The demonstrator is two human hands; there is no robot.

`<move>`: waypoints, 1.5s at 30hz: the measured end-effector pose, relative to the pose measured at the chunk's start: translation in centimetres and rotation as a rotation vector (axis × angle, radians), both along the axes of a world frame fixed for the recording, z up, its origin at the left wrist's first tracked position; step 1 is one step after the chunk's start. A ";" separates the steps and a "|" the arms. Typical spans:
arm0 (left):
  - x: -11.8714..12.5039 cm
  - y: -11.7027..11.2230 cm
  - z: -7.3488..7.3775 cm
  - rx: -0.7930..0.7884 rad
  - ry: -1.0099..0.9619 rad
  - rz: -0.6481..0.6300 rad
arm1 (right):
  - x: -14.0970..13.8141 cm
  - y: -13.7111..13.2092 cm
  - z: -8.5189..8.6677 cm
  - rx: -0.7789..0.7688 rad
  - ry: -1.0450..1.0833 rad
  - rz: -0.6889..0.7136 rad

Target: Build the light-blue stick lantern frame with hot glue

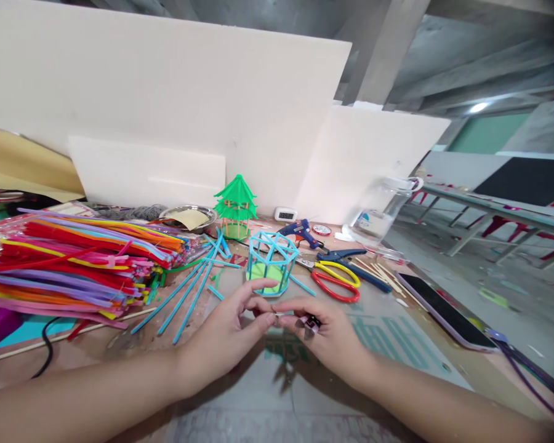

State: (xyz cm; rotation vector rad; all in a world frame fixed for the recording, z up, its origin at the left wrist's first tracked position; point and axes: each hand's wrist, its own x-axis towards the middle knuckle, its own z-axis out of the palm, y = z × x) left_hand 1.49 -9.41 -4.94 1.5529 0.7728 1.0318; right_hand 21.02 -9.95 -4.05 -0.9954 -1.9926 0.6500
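Note:
My left hand [237,317] and my right hand [325,329] meet low in the middle of the head view, fingertips almost touching. Both are closed in a pinch around something small that the fingers largely hide. A small dark and pinkish piece [310,325] shows at my right fingers; its kind is unclear. Just beyond the hands stands an open cage-like frame [273,247] of light-blue stems on a green base [265,277]. Behind it is a small green tiered pagoda model [237,203].
Bundles of coloured pipe cleaners [74,264] fill the left side, with loose blue stems [189,295] nearer. On the right lie scissors [337,286], blue-handled pliers [367,271], a glue gun [300,232], wooden sticks [388,277] and a phone [445,311]. A clear jug [378,212] stands behind.

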 end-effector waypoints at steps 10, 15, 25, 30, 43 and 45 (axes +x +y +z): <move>-0.1 -0.1 0.4 -0.027 0.034 0.041 | 0.0 0.0 -0.3 0.207 -0.069 0.062; -0.2 -0.1 0.2 -0.046 0.023 -0.006 | 0.0 0.0 0.3 0.173 -0.045 0.017; -0.2 0.3 0.9 -0.008 0.133 -0.084 | 0.0 -0.1 0.3 0.149 0.005 -0.003; -0.2 0.3 1.0 0.112 0.225 -0.042 | -0.1 -0.1 -0.1 0.110 -0.005 -0.016; -0.4 0.7 0.4 0.189 0.288 -0.051 | 0.0 0.4 -0.1 -0.045 -0.046 -0.044; -0.3 0.7 0.4 0.169 0.279 -0.046 | -0.1 0.4 0.0 -0.078 -0.019 -0.066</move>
